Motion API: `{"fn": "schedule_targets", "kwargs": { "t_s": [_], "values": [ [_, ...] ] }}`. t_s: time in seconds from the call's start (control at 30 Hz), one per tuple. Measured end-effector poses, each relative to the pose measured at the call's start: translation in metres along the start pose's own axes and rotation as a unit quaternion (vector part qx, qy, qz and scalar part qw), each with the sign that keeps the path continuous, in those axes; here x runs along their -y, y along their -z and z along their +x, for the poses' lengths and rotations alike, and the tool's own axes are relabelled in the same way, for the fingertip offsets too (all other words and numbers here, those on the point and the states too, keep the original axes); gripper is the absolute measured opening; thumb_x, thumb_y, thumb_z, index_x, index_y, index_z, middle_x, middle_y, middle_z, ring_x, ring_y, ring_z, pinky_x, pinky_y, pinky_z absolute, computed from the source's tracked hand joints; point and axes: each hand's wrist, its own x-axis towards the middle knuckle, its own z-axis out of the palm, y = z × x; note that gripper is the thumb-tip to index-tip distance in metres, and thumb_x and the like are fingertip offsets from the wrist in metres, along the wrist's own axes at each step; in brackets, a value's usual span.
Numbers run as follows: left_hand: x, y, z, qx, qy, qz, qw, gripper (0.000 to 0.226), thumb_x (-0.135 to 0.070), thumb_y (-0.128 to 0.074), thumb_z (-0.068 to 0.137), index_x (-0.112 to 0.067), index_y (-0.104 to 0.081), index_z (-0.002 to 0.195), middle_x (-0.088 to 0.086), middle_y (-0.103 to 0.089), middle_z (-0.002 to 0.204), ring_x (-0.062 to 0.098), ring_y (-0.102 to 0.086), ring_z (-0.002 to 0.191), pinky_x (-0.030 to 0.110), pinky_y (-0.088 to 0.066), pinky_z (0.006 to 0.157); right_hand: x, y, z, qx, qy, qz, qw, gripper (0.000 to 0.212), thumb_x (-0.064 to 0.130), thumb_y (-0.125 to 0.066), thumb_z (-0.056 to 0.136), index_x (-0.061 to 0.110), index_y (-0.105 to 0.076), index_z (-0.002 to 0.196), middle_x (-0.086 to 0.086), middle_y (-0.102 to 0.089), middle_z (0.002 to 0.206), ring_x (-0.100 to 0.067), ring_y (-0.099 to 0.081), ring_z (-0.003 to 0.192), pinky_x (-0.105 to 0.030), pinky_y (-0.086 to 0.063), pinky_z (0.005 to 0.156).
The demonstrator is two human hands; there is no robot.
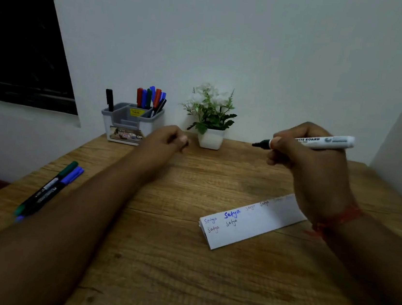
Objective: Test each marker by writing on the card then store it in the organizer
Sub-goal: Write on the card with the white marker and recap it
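right hand (317, 164): grips white round-barrelled whiteboard marker (322, 143), black tip bare, held level above the table, likely about to write
left hand (168, 139): fingers curled, contents hidden, can't tell; possibly the cap
white folded paper card (249, 221): flat on grained wooden table (168, 262), under right wrist, several scribbles
grey plastic compartment organizer (130, 123): against the wall, tested markers upright
green and blue slim markers (51, 188): lying at left edge, probably untested

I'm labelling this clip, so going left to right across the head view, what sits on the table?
Two markers → grey organizer → left hand → potted plant → card → right hand holding an uncapped whiteboard marker.
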Motion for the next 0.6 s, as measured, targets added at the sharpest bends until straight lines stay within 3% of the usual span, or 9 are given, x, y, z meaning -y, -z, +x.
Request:
{"fn": "schedule_targets", "kwargs": {
  "t_s": [0.13,0.3,0.43,0.5,0.6],
  "values": [
    [-0.012,-0.044,-0.004,0.097,-0.102,0.143,0.98,0.012,-0.026,-0.062,0.095,-0.025,-0.065,0.107,-0.011,-0.063,0.105,0.003,-0.055,0.099,0.018,-0.042,0.076,-0.02,-0.003,-0.004,0.018,-0.061,-0.054,0.997,0.004,-0.002,-0.07,0.086,-0.004,-0.066,0.085,-0.014,-0.071,0.073,-0.025,-0.072,0.069,-0.048,-0.063,0.076],
    [-0.002,-0.053,-0.001,0.112,-0.138,0.207,0.962,0.017,-0.034,-0.074,0.085,-0.031,-0.065,0.099,-0.021,-0.058,0.096,0.007,-0.052,0.102,0.038,-0.047,0.092,-0.026,-0.003,-0.003,0.018,-0.091,-0.066,0.994,0.005,0.0,-0.071,0.087,0.0,-0.068,0.084,-0.014,-0.073,0.078,-0.024,-0.074,0.073,-0.048,-0.064,0.08],
    [0.001,-0.055,0.0,0.115,-0.138,0.215,0.96,0.019,-0.039,-0.075,0.083,-0.031,-0.065,0.097,-0.019,-0.058,0.098,0.008,-0.052,0.102,0.043,-0.048,0.093,-0.029,-0.004,-0.006,0.023,-0.109,-0.095,0.989,0.005,0.005,-0.073,0.086,0.003,-0.069,0.084,-0.015,-0.076,0.083,-0.027,-0.076,0.078,-0.048,-0.063,0.083],
    [0.0,-0.053,0.0,0.111,-0.133,0.221,0.96,0.023,-0.045,-0.073,0.083,-0.034,-0.062,0.1,-0.017,-0.055,0.105,0.013,-0.049,0.109,0.046,-0.045,0.098,-0.029,-0.005,-0.007,0.029,-0.111,-0.103,0.988,0.005,0.006,-0.074,0.086,0.006,-0.07,0.084,-0.014,-0.077,0.084,-0.027,-0.077,0.08,-0.049,-0.062,0.084],
    [-0.004,-0.051,-0.002,0.106,-0.107,0.248,0.957,0.044,-0.055,-0.065,0.086,-0.036,-0.053,0.124,-0.008,-0.045,0.134,0.019,-0.034,0.132,0.053,-0.029,0.113,-0.029,-0.005,-0.008,0.029,-0.106,-0.107,0.988,0.004,0.006,-0.073,0.087,0.004,-0.07,0.086,-0.01,-0.076,0.081,-0.023,-0.076,0.077,-0.048,-0.063,0.084]
  ]
}}
